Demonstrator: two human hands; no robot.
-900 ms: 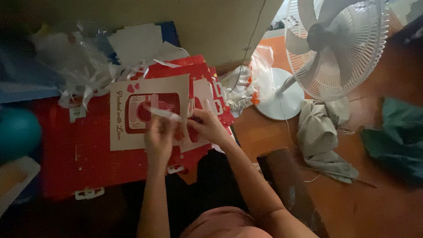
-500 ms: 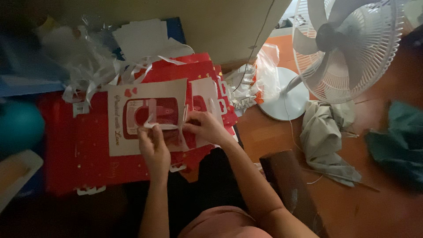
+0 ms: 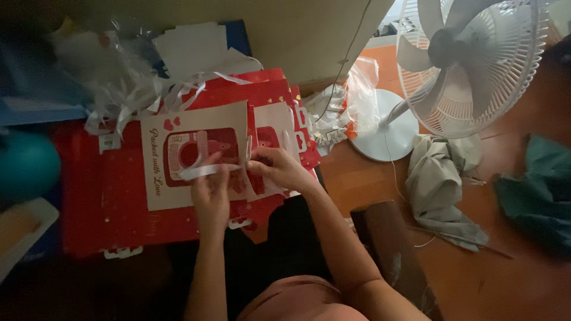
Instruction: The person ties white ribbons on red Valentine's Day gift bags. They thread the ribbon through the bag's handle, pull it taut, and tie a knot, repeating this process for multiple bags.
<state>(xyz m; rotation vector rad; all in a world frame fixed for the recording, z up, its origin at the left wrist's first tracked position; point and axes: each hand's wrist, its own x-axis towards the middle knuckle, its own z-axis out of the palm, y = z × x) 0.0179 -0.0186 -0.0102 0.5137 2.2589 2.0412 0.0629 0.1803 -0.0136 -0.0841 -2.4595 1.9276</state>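
- Two hands meet over a beige card sheet printed with a red window panel and small hearts; it lies flat on a stack of red flat-packed cartons.
- The left hand has thumb and fingers pinched on one end of a thin white strip (it looks like a paper or plastic peel), which stretches across the sheet's lower edge.
- The right hand is closed on the strip's other end, at the sheet's right border.
- A heap of loose white strips lies at the far edge of the cartons, well apart from the hands.
- To the right stands a white pedestal fan on the wooden floor, with a crumpled grey cloth just beside its base.
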